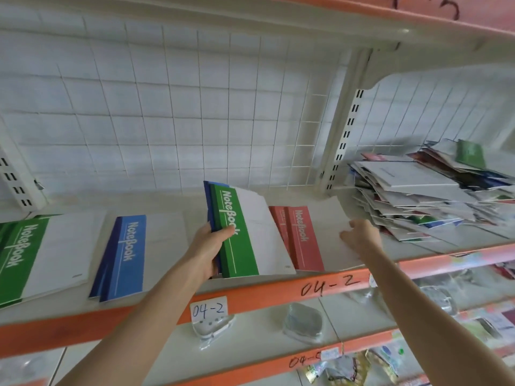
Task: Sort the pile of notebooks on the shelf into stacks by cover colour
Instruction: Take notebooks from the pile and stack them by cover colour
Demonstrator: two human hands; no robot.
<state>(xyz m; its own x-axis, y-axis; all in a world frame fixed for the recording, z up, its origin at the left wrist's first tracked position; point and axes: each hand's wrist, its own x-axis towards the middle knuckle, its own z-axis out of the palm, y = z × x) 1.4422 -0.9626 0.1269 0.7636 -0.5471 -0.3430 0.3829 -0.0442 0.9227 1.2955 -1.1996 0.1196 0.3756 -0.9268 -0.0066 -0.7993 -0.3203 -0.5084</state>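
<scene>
The left hand (211, 243) pinches a green notebook (237, 232) with a blue one behind, thumb pressed on the cover; the red stack (302, 238) lies at three o'clock, where the right hand (361, 235) rests, fingers curled. Thin, floppy, slick covers likely slide: grip near the spine

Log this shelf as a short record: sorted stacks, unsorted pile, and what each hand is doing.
green stack: far left of the shelf
blue stack: right of the green one
red stack: right of centre
unsorted pile: messy heap at the right end
left hand: grips a green notebook with a blue notebook behind it
right hand: rests on the red stack's white cover, holding nothing
shelf: orange front edge marked 04-2
</scene>
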